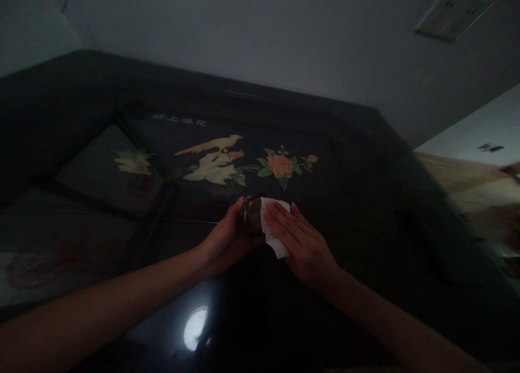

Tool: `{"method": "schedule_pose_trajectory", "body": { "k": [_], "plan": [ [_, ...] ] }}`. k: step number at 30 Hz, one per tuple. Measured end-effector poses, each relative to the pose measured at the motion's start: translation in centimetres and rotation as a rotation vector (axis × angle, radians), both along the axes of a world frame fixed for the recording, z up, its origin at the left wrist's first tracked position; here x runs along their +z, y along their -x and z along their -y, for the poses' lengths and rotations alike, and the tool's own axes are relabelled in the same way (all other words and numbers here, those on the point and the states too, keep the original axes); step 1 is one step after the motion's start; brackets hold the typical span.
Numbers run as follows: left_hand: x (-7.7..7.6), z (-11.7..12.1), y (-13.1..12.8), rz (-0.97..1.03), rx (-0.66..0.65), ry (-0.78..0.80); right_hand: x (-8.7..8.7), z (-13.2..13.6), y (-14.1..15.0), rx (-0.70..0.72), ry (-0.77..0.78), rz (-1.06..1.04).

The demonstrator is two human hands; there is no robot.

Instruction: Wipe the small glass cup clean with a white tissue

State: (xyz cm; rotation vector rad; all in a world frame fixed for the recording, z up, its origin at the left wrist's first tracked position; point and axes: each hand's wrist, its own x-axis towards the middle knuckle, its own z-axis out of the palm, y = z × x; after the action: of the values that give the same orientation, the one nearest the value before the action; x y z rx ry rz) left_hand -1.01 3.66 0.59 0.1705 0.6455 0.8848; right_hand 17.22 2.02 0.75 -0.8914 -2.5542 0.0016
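Observation:
My left hand point(225, 237) is wrapped round a small dark glass jar point(252, 215) that rests on a glossy black table point(365, 210). My right hand point(298, 240) presses a white tissue point(271, 229) against the jar's right side, fingers laid flat over it and a ring on one finger. Much of the jar is hidden by both hands in the dim light.
The tabletop carries an inlaid picture of a bird point(211, 144), white leaves and an orange flower point(280, 166) just beyond my hands. A light reflection point(195, 327) shines near the front. A wall socket point(453, 13) sits at the upper right; pale floor point(479, 140) lies right.

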Motion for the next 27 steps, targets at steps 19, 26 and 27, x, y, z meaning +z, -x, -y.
{"method": "schedule_pose_trajectory", "body": {
  "k": [19, 26, 27],
  "plan": [
    [0.3, 0.2, 0.1, 0.005, -0.024, -0.016, 0.5, 1.4, -0.6, 0.068, 0.017, 0.042],
    [0.3, 0.3, -0.2, 0.008, 0.04, -0.016, 0.6, -1.1, 1.8, 0.029, 0.023, -0.013],
    [0.3, 0.4, -0.2, 0.011, 0.048, -0.007, 0.7, -1.2, 2.3, 0.043, 0.022, -0.018]
  ]
}}
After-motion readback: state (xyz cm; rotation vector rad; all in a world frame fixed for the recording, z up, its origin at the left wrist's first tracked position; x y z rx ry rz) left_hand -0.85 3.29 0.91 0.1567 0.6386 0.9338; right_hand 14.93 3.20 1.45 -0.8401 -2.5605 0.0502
